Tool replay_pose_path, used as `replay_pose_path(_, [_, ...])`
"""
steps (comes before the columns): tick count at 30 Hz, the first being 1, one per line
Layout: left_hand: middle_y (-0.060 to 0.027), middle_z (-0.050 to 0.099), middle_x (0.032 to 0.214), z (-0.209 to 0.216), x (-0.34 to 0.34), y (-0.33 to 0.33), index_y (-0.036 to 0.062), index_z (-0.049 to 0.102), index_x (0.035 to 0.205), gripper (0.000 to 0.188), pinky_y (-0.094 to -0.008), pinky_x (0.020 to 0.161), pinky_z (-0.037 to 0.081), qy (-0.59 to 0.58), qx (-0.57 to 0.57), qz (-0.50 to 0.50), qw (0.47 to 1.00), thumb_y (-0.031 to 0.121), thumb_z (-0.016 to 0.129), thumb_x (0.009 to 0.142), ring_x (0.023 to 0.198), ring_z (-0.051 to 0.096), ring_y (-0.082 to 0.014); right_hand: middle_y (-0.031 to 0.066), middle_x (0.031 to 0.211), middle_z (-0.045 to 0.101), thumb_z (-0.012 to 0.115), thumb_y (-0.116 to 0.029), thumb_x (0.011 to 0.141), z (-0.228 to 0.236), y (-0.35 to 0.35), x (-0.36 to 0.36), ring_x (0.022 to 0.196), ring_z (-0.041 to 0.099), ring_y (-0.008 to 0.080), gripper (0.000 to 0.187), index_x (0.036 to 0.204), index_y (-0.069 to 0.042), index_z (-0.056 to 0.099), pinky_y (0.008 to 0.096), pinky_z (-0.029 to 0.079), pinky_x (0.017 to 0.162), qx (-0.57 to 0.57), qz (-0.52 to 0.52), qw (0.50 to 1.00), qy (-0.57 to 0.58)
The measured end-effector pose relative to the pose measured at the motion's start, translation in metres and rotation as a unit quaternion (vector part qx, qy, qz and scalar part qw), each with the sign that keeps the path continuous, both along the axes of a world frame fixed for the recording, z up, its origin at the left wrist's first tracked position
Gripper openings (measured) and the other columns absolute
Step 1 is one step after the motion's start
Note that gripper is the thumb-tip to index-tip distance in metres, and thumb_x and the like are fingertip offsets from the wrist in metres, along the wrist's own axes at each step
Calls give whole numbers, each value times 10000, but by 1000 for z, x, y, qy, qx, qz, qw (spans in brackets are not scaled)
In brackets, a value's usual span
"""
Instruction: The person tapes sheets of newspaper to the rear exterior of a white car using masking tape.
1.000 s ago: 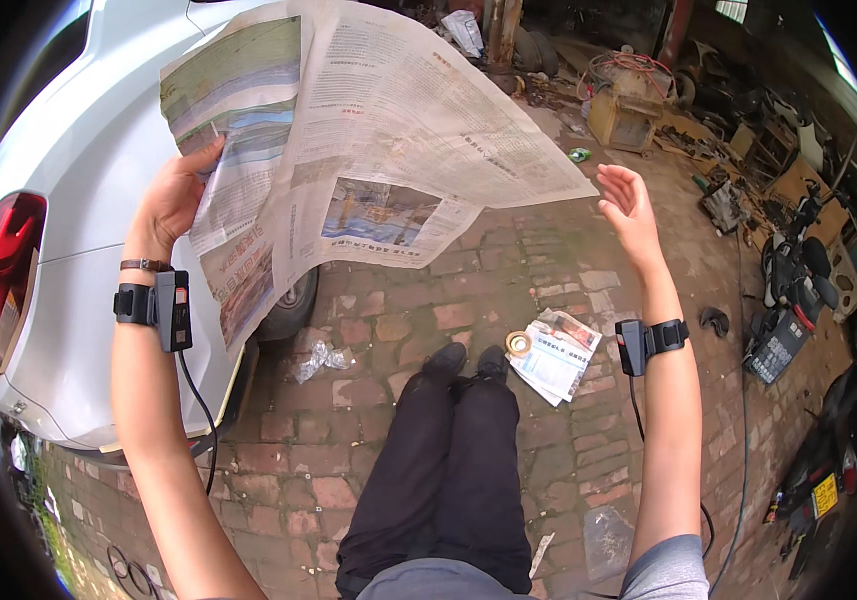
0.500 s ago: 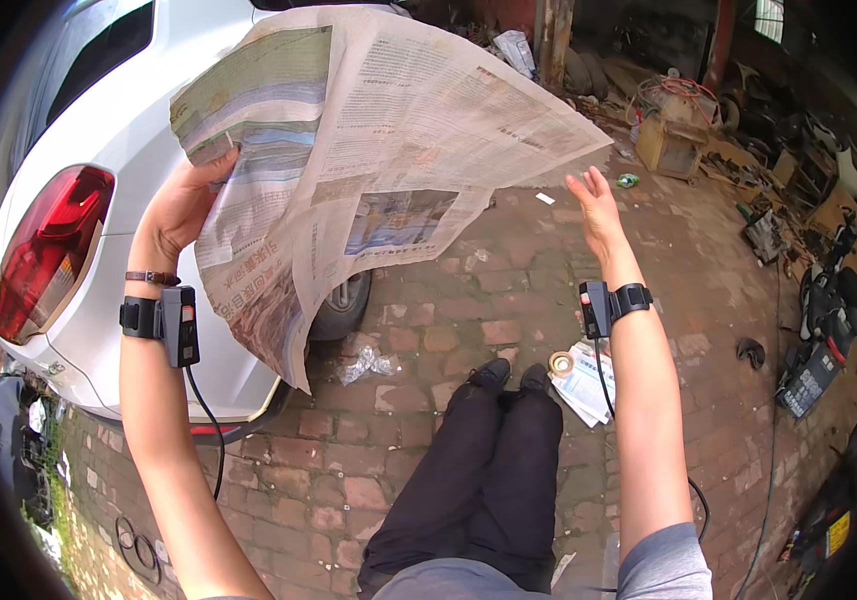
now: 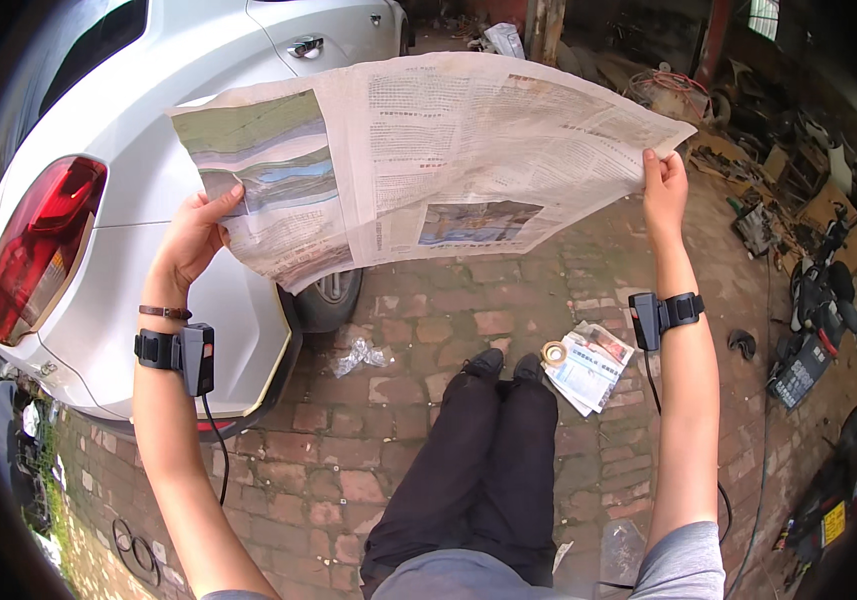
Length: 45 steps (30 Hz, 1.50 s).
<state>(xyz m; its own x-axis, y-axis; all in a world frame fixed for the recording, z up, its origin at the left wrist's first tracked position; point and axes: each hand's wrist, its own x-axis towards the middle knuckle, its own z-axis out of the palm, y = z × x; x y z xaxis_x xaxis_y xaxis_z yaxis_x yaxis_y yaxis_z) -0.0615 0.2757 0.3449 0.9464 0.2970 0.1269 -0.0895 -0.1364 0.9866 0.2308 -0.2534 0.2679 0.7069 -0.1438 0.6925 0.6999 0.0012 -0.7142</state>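
Note:
A large newspaper sheet (image 3: 398, 150) is spread wide between my two hands, held up in the air before the white car (image 3: 213, 265). My left hand (image 3: 195, 232) pinches its left edge, thumb on top of the printed side. At the opposite end my right hand (image 3: 664, 190) is closed on the right edge, thumb and fingers gripping the paper. The sheet bows upward along its far edge and hides part of the car's side and the ground behind it. Each wrist wears a strapped black device with a cable.
On the brick paving lie folded newspapers (image 3: 596, 375) with a tape roll (image 3: 554, 353) at their edge, right of my shoes. Crumpled clear plastic (image 3: 360, 357) sits near the car's wheel (image 3: 328, 300). Clutter and a motorbike-like vehicle (image 3: 823, 320) line the right side.
My right hand, open and apart from the paper before, has moved right and taken hold of its edge. The sheet is now stretched wider and flatter; my left hand has lowered slightly.

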Motion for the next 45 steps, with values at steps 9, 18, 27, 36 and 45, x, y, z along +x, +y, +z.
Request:
replay_pose_path(9, [-26,715,975,-56,21,-2,16,669,1079,265,-256,709,527,72,5,-25,997,268,663,997,823,655,-84,-5,810,688,614,-172,1025,33,-67,-84,723,568,25,168,997,-7,600,210,440,667,-159,-55,986,15])
replay_pose_path(18, [-29,709,931,-143,22,-3,9,658,1040,247,-241,681,553,186,-59,-73,978,252,656,997,774,670,-90,93,1095,693,685,-302,982,-3,-89,-145,909,659,116,457,1246,63,607,266,532,812,-30,140,935,325])
replay_pose_path(27, [-11,711,929,-210,1,-25,28,677,1013,242,-233,677,509,187,-142,-51,971,268,649,1005,752,635,-71,100,1079,722,754,-299,919,-85,-89,-187,957,659,139,442,1163,61,675,284,503,861,-143,87,920,354])
replay_pose_path(36, [-67,726,1027,-230,-3,-33,-32,669,1115,414,-275,836,509,163,-89,-16,982,361,672,985,900,669,-124,84,1006,725,743,-288,932,-80,-83,-187,886,650,110,415,1118,78,683,276,511,798,-156,30,930,330])
replay_pose_path(45, [-14,670,728,-309,-92,-35,4,720,860,375,-255,522,453,253,47,15,966,371,728,942,580,580,-79,58,960,727,728,-226,940,-206,-96,-293,833,640,89,343,1085,83,698,259,514,736,-144,36,864,481])
